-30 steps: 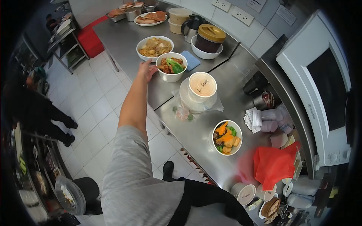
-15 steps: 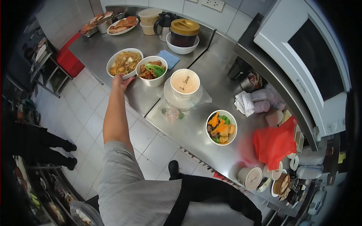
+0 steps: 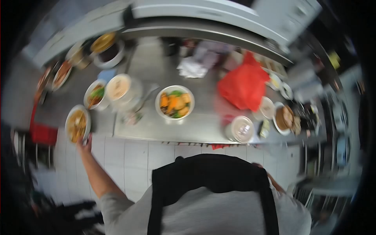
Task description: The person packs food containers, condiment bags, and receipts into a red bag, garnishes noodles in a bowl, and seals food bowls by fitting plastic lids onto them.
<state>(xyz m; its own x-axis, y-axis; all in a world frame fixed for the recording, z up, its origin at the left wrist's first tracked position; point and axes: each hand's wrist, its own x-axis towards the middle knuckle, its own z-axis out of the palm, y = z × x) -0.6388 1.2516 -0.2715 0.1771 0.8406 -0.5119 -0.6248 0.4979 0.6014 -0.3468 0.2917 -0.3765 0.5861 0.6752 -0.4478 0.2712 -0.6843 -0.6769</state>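
At the far left, my left hand grips the near rim of a white bowl of noodles, which is at the counter's front edge. Beside it stands a bowl with brown meat and greens. A lidded round tub sits on wrapped containers to the right of that. Near the middle of the steel counter is a bowl with orange slices, tofu and greens. Only a blurred bit of my right hand shows past the apron at my right side; its fingers cannot be made out.
A red plastic bag and lidded tubs stand on the right. A white appliance is above the back shelf. Behind the bowls, a brown-lidded container sits in a white bowl. Dark clothing of another person shows lower left.
My view has swung to the right. My left hand has gone from beside the meat bowl to the noodle bowl and taken hold of it; that bowl now sits nearer the front edge.
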